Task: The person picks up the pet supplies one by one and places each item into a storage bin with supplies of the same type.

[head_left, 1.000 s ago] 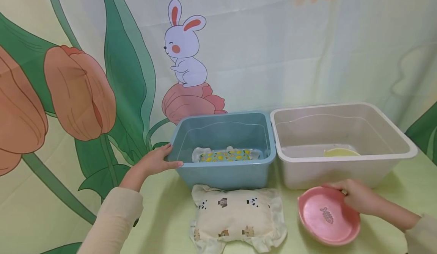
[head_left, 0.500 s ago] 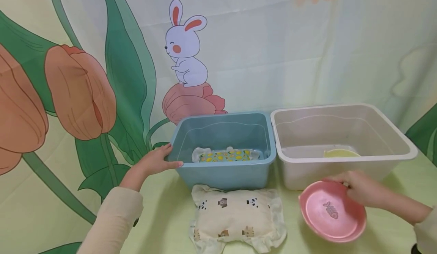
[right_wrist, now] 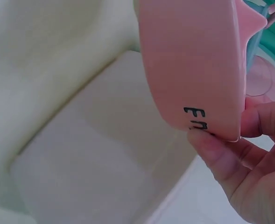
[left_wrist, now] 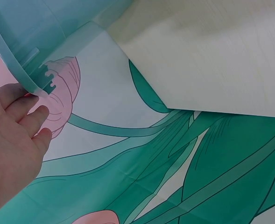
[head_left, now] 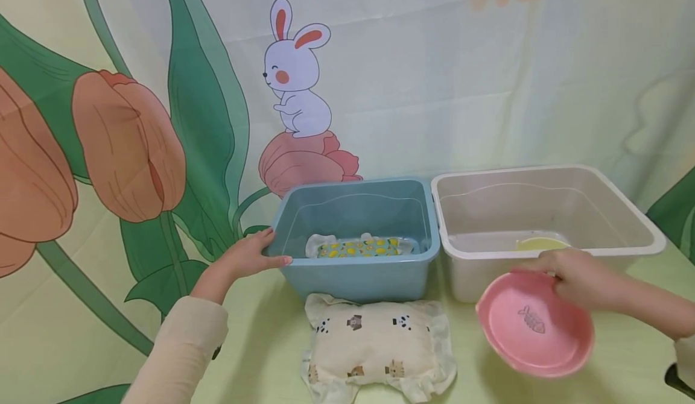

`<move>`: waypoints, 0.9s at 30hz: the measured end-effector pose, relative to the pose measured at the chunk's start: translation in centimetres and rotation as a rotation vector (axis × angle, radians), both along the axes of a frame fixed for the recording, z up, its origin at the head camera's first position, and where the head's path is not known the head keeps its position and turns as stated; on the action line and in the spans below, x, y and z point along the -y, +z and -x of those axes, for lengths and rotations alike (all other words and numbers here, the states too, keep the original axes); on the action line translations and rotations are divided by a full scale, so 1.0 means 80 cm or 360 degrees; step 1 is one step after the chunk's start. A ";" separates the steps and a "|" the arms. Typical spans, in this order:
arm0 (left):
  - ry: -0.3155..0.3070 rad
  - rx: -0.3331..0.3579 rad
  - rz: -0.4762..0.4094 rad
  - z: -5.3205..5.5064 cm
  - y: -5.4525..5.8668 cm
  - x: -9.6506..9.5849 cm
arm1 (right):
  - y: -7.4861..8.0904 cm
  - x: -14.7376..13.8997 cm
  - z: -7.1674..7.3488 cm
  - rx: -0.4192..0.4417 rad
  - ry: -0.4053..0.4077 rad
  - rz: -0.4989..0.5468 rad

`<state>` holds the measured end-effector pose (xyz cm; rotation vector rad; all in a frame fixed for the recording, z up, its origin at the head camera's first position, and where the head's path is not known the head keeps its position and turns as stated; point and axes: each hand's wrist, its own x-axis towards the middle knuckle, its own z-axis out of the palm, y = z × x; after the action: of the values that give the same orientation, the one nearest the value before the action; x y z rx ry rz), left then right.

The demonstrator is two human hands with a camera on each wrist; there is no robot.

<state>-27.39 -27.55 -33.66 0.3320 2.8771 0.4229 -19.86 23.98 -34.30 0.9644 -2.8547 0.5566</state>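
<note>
Right hand (head_left: 578, 277) grip pinches pink bowl (head_left: 534, 337) at its far rim, thumb and fingers on opposite sides. Bowl tilted, held above the surface (head_left: 255, 344), on the near side of the off-white bin (head_left: 473, 274), right of the cream pillow (head_left: 374, 344). Left hand (head_left: 247, 256) grip spread, touching blue bin's (head_left: 358, 278) near-left rim. Vs earlier frame: bowl higher, slightly further right; left hand unchanged.

pink bowl (head_left: 543, 340) with grey fishbone print, blue tub (head_left: 358, 280), off-white tub (head_left: 464, 277), cream cushion (head_left: 377, 344) with animal prints
</note>
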 end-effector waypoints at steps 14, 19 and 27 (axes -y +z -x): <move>0.0012 0.0014 -0.0020 0.000 0.003 -0.002 | 0.054 0.005 0.005 -0.0001 -0.0126 -0.0058; -0.0002 0.0002 0.0004 0.001 0.002 -0.001 | 0.070 0.005 0.012 -0.0065 -0.0136 -0.0064; 0.0005 0.0007 -0.0002 0.002 0.000 0.000 | 0.098 0.004 0.024 -0.0109 -0.0204 -0.0127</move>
<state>-27.52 -27.59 -33.64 0.3267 2.8737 0.4255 -21.79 23.66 -26.46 0.7875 -2.8707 0.3926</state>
